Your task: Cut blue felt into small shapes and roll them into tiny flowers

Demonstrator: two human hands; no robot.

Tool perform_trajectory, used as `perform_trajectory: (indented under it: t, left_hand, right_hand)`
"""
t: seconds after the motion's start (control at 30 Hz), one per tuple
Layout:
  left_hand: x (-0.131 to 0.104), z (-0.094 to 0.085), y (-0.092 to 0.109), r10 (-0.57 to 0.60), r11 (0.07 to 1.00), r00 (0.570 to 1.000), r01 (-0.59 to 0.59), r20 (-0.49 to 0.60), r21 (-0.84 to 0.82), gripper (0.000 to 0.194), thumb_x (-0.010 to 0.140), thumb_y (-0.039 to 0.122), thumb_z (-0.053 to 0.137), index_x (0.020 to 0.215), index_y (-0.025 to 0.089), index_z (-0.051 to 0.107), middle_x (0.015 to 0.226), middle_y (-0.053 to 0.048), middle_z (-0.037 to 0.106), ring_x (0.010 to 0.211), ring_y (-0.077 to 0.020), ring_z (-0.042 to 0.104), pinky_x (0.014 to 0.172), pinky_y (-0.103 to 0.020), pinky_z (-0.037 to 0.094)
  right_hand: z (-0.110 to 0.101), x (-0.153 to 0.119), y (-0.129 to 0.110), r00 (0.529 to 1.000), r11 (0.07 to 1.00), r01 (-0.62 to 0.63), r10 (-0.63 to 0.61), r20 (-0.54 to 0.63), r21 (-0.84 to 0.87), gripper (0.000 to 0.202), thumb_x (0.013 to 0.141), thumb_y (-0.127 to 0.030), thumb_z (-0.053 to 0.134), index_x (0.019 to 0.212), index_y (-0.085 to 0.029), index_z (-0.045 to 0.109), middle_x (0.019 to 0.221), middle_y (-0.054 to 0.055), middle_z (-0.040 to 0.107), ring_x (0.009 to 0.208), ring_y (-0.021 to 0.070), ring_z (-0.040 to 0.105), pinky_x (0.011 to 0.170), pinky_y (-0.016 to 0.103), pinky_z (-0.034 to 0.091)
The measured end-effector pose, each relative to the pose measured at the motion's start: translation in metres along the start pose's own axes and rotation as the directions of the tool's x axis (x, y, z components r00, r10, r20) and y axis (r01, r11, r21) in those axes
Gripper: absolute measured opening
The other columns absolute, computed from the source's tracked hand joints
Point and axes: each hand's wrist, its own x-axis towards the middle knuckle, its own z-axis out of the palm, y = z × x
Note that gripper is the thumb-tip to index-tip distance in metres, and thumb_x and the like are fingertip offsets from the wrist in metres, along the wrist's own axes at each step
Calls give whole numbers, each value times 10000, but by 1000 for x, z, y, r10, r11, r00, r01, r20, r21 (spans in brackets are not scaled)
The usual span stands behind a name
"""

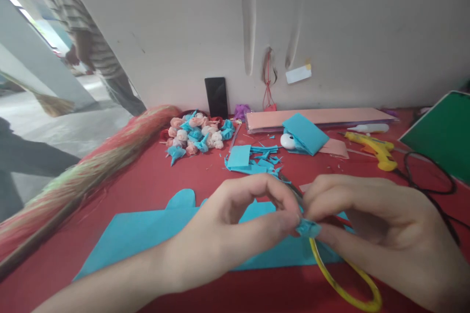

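Observation:
Between the fingertips of both hands is a small, crumpled blue paper flower (307,228). My left hand (242,227) pinches its left side with thumb and forefinger. From the right, my right hand (382,230) pinches the same piece, its other fingers curled. Scissors with a yellow handle loop (326,274) lie just beneath the hands, their blades mostly hidden. Under both hands a large blue paper sheet (143,234) lies on the red table cover (205,293), and a rounded blue cutout (182,199) shows at its far edge.
A pile of paper roses (200,132) sits at the back left, near an upright black phone (216,98). Blue scraps (257,159) lie mid-table. A yellow glue gun (374,149) and its black cord are at right. Beyond the table's left edge stands a person (84,34).

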Motion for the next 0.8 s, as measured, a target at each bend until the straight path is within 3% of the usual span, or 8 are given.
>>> perform_trajectory:
  t: [0.23, 0.53, 0.8]
  left_hand:
    - [2, 0, -2, 8, 1000, 1000, -9, 16, 22, 114, 853, 193, 550, 754, 148, 583, 766, 13, 549, 754, -86, 496, 716, -186, 410]
    - [1, 0, -1, -5, 992, 1000, 4, 12, 126, 117, 852, 232, 548, 759, 162, 563, 759, 22, 534, 734, -89, 483, 686, -183, 401]
    - [-1, 0, 0, 18, 979, 999, -24, 29, 202, 113, 860, 261, 531, 793, 172, 551, 786, 11, 516, 763, -109, 480, 710, -203, 404]
  right_hand:
    - [0, -4, -5, 998, 998, -34, 36, 47, -55, 149, 769, -99, 577, 778, -247, 597, 716, -39, 639, 670, 113, 619, 569, 196, 517]
    - [-3, -3, -3, 997, 996, -23, 30, 77, -86, 141, 773, -91, 548, 754, -220, 602, 671, -42, 615, 601, 81, 582, 510, 170, 474]
    - [0, -2, -6, 982, 984, -163, 169, 84, -74, 118, 782, -160, 569, 691, -220, 613, 650, -49, 610, 565, 73, 558, 492, 161, 453]
